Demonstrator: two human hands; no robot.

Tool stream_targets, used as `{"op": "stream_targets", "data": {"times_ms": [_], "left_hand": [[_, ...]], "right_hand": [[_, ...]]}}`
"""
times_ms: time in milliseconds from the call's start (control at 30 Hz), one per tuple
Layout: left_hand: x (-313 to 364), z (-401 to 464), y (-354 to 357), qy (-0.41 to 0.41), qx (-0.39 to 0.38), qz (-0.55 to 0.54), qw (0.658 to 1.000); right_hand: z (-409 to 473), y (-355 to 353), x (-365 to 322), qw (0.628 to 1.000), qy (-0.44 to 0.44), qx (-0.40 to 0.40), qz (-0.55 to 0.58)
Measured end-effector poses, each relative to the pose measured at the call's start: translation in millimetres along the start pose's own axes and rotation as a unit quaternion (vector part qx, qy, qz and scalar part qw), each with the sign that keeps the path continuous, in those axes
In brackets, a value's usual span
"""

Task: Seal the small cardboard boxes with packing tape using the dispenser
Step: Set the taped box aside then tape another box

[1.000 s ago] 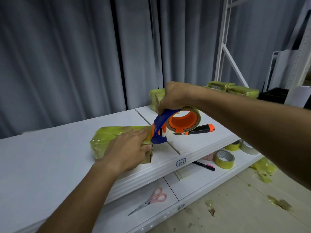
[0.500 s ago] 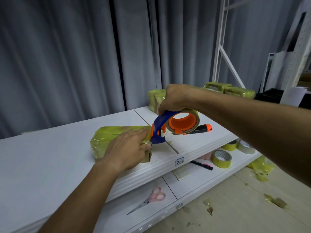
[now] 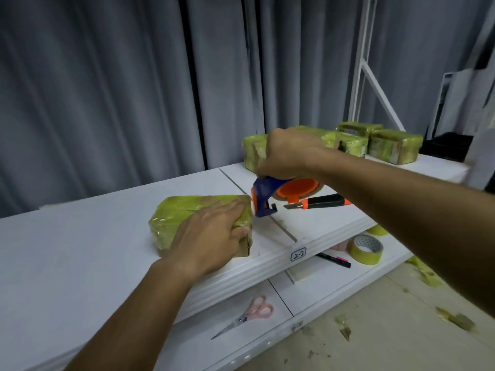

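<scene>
Now, left hand [image 3: 211,234]: flat on the box [image 3: 187,215], fingers spread and pressing its top, thumb against the near end face, likely pinning it so the tape pull cannot drag it.
Right hand [image 3: 289,153]: fist curled round the dispenser [image 3: 267,194] handle from above, gripping tight.
Dispenser: blue frame, orange hub, its cutter end right at the box's 3 o'clock edge, seemingly where the strip ends and gets torn.
Box location: mid top shelf [image 3: 80,250], already wrapped in yellow-green tape, bare cardboard showing at the near end.
Finished boxes [image 3: 375,141]: clustered at 1 o'clock from the box, well apart, apparently parked out of the work zone.
Utility knife [image 3: 318,202]: lying just behind the dispenser, at 3 o'clock.
Lower shelf: scissors [image 3: 246,315] at 5 o'clock, spare tape roll [image 3: 365,249] and marker [image 3: 333,259] at 4 o'clock.
Step, by my read: finishing a pass, cutting tape at the edge.
</scene>
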State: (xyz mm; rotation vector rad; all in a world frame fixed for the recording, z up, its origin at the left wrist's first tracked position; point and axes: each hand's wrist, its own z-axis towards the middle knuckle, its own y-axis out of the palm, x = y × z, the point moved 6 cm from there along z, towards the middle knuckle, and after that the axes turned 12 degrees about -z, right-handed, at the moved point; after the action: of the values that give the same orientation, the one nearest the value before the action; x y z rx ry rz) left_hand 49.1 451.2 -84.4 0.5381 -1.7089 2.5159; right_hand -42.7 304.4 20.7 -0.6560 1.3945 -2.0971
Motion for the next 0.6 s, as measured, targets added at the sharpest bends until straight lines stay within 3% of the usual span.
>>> {"op": "stream_targets", "data": {"times_ms": [200, 467, 600], "left_hand": [[3.7, 0.4, -6.3, -0.012, 0.024, -0.004, 1.000], [14.1, 7.5, -8.4, -0.132, 0.185, -0.030, 0.973], [18.7, 10.3, -5.6, -0.171, 0.222, -0.038, 0.959]], "right_hand": [[-1.2, 11.1, 4.6, 1.000, 0.005, -0.021, 0.011], [-14.6, -11.0, 23.1, 0.999, 0.024, 0.009, 0.041], [-22.0, -16.3, 32.6, 0.997, 0.043, 0.013, 0.067]]}}
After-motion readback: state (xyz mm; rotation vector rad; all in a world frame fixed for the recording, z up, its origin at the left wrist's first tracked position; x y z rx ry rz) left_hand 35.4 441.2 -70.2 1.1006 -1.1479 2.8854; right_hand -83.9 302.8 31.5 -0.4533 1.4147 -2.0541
